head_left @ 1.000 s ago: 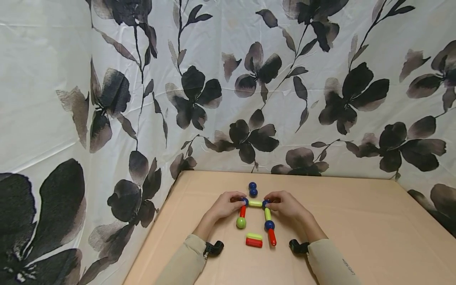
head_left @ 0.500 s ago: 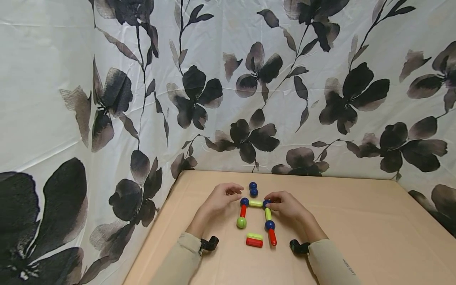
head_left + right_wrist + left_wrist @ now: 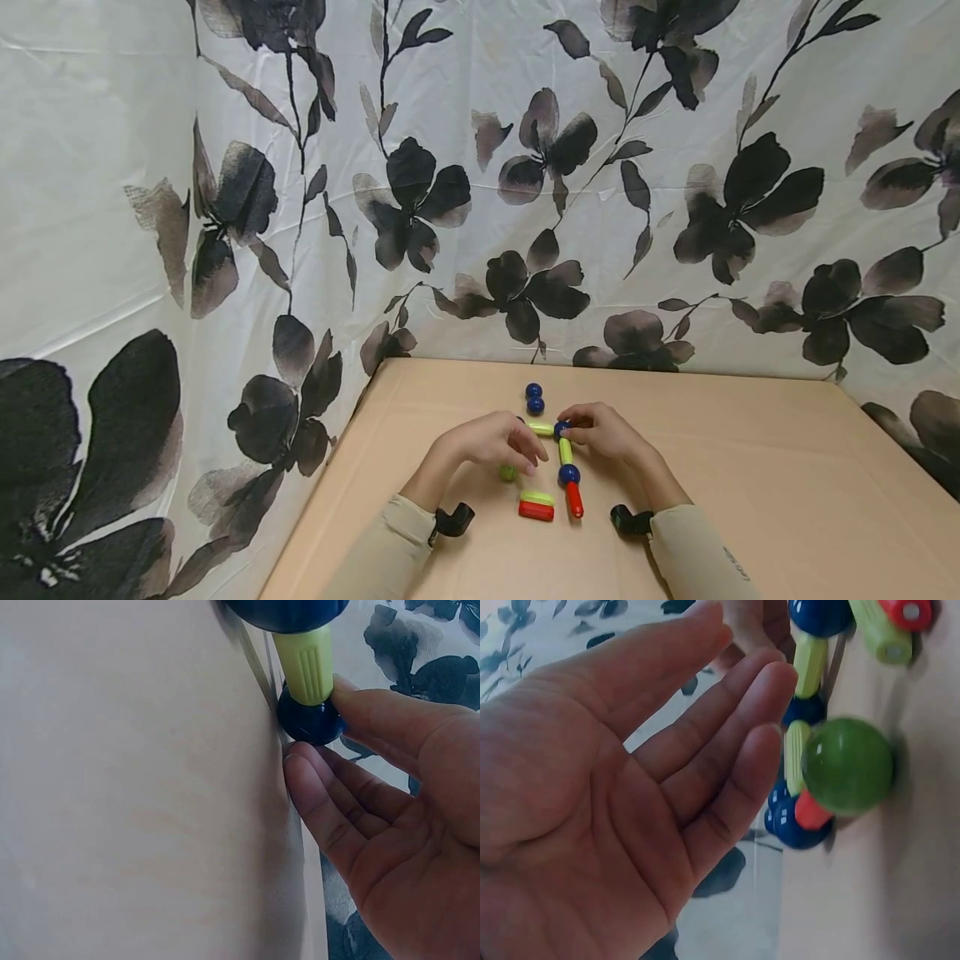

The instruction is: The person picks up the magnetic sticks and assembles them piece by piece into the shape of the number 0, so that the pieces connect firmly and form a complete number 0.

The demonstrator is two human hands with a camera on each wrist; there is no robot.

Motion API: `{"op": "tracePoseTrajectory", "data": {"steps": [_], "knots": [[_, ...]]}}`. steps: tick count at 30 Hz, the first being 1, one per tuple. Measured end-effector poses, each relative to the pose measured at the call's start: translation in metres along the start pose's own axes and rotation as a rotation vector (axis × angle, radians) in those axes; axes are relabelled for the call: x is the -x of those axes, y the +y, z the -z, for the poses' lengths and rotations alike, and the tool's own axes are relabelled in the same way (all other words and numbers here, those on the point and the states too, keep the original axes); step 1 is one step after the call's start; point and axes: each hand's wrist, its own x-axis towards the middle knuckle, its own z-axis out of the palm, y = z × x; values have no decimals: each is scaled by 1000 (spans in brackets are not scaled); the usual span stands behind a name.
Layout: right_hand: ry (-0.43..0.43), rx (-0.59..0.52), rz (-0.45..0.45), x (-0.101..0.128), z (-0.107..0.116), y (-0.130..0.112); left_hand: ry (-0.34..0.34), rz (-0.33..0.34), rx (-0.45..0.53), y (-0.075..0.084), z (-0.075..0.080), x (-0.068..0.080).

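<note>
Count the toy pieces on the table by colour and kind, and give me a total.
Blue balls: 5
Green balls: 1
Yellow-green sticks: 3
Red sticks: 3
Total: 12
One blue ball and one red stick show best in the left wrist view.

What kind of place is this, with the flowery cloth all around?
Probably a small makeshift recording booth rather than a lived-in room. A white cloth printed with dark flowers hangs round a plain tan tabletop, and the only things on it are bright plastic toy rods and balls between the person's hands.
</note>
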Motion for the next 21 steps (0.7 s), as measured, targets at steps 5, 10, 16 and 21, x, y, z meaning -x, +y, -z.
{"op": "tracePoseTrajectory", "data": {"steps": [5,10,16,21], "knots": [[0,-2,0,0,0,1,-83,2,-27,8,-8,-3],[-2,-11,-8,0,1,1,-117,1,-66,13,-16,-5],[2,-8,-3,0,1,0,-143,50,-108,21,-26,-6],[2,-10,3,0,2,-1,-142,65,-215,25,-34,-8]]}}
